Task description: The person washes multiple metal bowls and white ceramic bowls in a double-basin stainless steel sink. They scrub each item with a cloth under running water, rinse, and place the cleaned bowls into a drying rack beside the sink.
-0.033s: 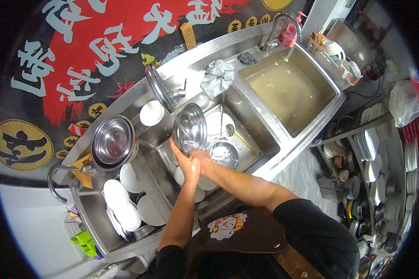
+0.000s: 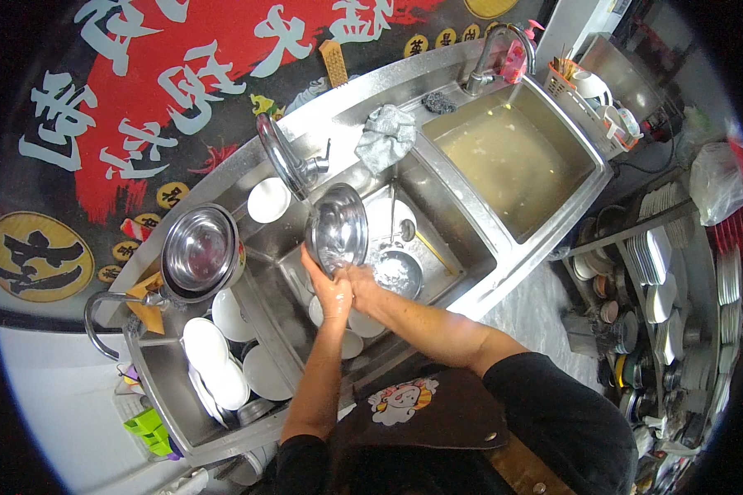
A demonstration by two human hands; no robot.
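Observation:
Over the middle sink (image 2: pixel 470 239) a shiny steel bowl (image 2: pixel 340 221) is held tilted, beneath the curved tap (image 2: pixel 279 157). My left hand (image 2: pixel 332 293), wet, is closed on the bowl's near left rim. My right hand (image 2: pixel 357 280) is at the bowl's lower edge, crossing close to my left wrist; its fingers are blurred and partly hidden. Just right of my hands, a second metal bowl (image 2: pixel 399 276) has bright, splashing water in it. Behind that bowl lie a white plate (image 2: pixel 380 213) and a ladle (image 2: pixel 408 230). More white dishes (image 2: pixel 352 345) show partly under my forearms.
Nested steel basins (image 2: pixel 198 247) stand on the left ledge. White plates (image 2: pixel 208 346) fill the left sink. Cloudy water (image 2: pixel 512 165) fills the right sink. A grey cloth (image 2: pixel 386 139) drapes over the divider, near a scouring pad (image 2: pixel 438 102). Dish shelves (image 2: pixel 660 272) stand at right.
The water in the second bowl looks brighter and more broken up. My hands and the tilted bowl have hardly shifted.

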